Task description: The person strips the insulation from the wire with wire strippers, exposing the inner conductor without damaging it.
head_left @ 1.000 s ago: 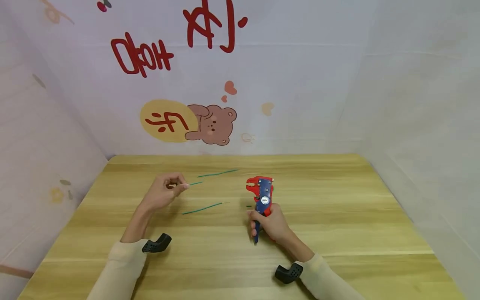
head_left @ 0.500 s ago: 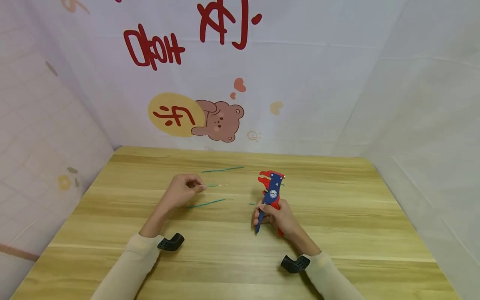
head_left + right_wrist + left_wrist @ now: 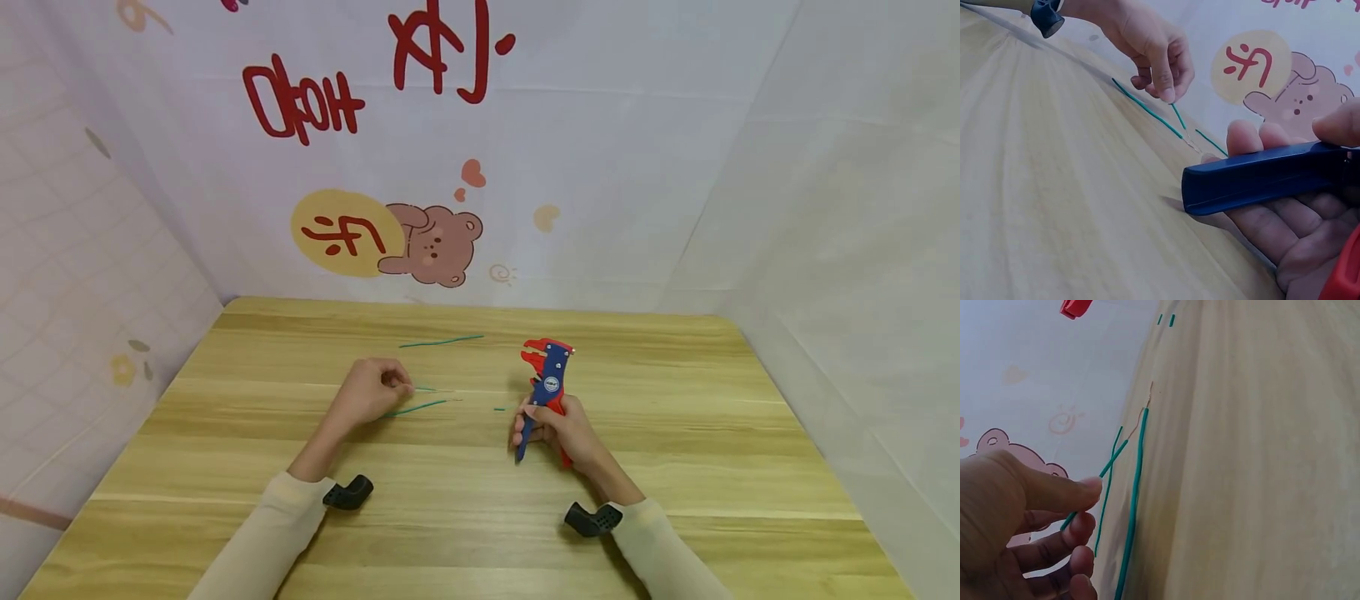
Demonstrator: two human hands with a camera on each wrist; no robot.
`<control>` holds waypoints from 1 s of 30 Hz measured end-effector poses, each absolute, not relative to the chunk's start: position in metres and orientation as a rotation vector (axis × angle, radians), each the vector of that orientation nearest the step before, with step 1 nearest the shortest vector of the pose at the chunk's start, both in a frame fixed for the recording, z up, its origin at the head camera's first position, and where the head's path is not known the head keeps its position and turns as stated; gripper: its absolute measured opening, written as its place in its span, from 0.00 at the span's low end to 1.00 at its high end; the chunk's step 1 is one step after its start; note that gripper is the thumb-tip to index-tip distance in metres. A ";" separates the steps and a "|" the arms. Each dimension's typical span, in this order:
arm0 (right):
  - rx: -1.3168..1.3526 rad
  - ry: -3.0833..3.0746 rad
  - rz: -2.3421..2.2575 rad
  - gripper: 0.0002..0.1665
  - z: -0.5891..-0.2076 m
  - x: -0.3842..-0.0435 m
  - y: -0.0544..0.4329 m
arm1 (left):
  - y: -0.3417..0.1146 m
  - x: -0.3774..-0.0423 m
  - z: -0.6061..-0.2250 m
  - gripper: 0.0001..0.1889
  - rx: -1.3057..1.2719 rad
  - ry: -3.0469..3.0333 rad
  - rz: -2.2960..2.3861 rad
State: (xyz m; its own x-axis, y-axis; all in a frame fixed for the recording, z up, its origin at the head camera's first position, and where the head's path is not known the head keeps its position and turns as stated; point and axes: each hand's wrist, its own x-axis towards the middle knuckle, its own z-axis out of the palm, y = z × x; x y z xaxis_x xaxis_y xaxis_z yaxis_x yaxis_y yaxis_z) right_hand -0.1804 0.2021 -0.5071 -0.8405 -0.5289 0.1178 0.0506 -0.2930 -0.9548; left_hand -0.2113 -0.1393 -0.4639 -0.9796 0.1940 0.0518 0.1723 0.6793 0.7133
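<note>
My left hand (image 3: 371,390) pinches a green wire (image 3: 1113,459) between thumb and index finger, low over the table. Bare copper strands stick out of the wire's far end. Just beside it lies a second green wire (image 3: 416,408), also with a bare copper end. Farther back on the table is a third green wire (image 3: 442,341). My right hand (image 3: 564,427) grips the handles of a red and blue wire stripper (image 3: 553,371), its red jaws pointing up and left. In the right wrist view the blue handle (image 3: 1260,178) hides part of the fingers.
Two short green offcuts (image 3: 1172,320) lie on the wooden table (image 3: 465,517) toward the stripper side; one offcut (image 3: 498,409) shows left of the right hand. A printed cloth wall (image 3: 615,167) stands behind the table, with more cloth on both sides.
My left hand has moved right and lowered with its wire toward the nearer wire on the table. The right hand has shifted slightly right with the wire stripper. The head view has shifted a little.
</note>
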 end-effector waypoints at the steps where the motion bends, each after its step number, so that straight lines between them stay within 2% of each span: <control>1: -0.593 1.579 -2.184 0.10 -0.507 -0.180 0.203 | -0.138 -0.211 -0.464 0.04 0.317 2.857 1.184; 9: -0.590 1.564 -2.199 0.17 -0.507 -0.186 0.213 | -0.133 -0.211 -0.466 0.05 0.386 2.895 1.050; 18: -0.591 1.573 -2.167 0.15 -0.507 -0.188 0.215 | -0.133 -0.217 -0.465 0.06 0.403 2.888 1.035; 21: -0.585 1.577 -2.160 0.17 -0.506 -0.187 0.215 | -0.130 -0.224 -0.463 0.05 0.435 2.891 1.043; 27: -0.606 1.574 -2.150 0.15 -0.507 -0.188 0.217 | -0.124 -0.241 -0.460 0.03 0.478 2.904 1.076; 30: -0.618 1.571 -2.150 0.14 -0.508 -0.189 0.217 | -0.118 -0.250 -0.459 0.06 0.477 2.928 1.098</control>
State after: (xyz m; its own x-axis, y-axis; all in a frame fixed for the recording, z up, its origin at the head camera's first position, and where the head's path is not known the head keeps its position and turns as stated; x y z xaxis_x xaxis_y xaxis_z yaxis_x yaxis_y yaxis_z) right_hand -0.1886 0.2173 -0.5084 -0.8200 -0.5612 0.1126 0.0631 -0.2842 -0.9567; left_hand -0.2496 -0.1180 -0.4594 -0.9543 0.2714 0.1250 0.2867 0.7136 0.6392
